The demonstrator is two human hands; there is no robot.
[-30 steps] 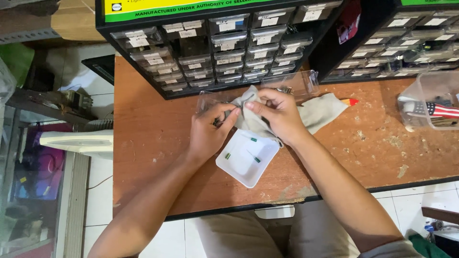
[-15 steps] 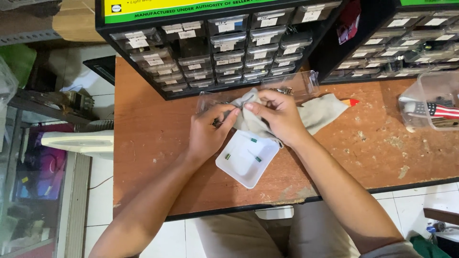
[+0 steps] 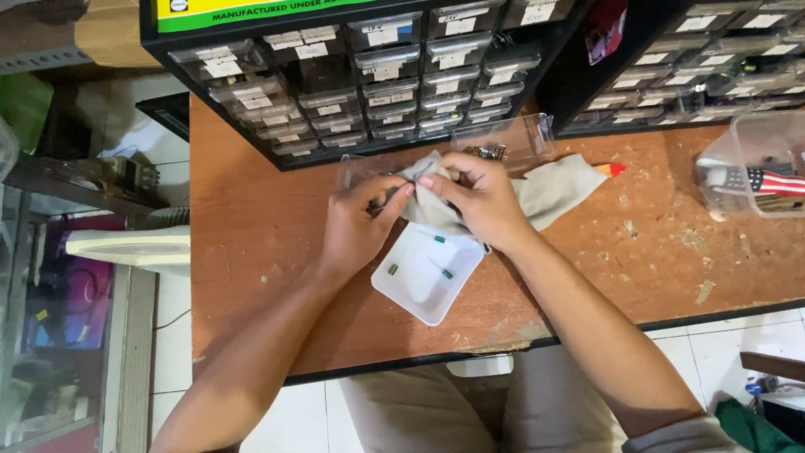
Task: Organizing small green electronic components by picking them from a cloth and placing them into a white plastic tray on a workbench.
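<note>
cloth (image 3: pixel 436 197), grey and crumpled, sits pinched between both my hands above the white square tray (image 3: pixel 419 289). my left hand (image 3: pixel 360 231) closes on its near fold with a clear little drawer (image 3: pixel 360 172) under it, and my right hand (image 3: pixel 478 201) presses fingers into the same fold. compared with a second ago, both hands barely shift, so the wiping carries on. three small green parts (image 3: pixel 439 239) lie in the tray.
</note>
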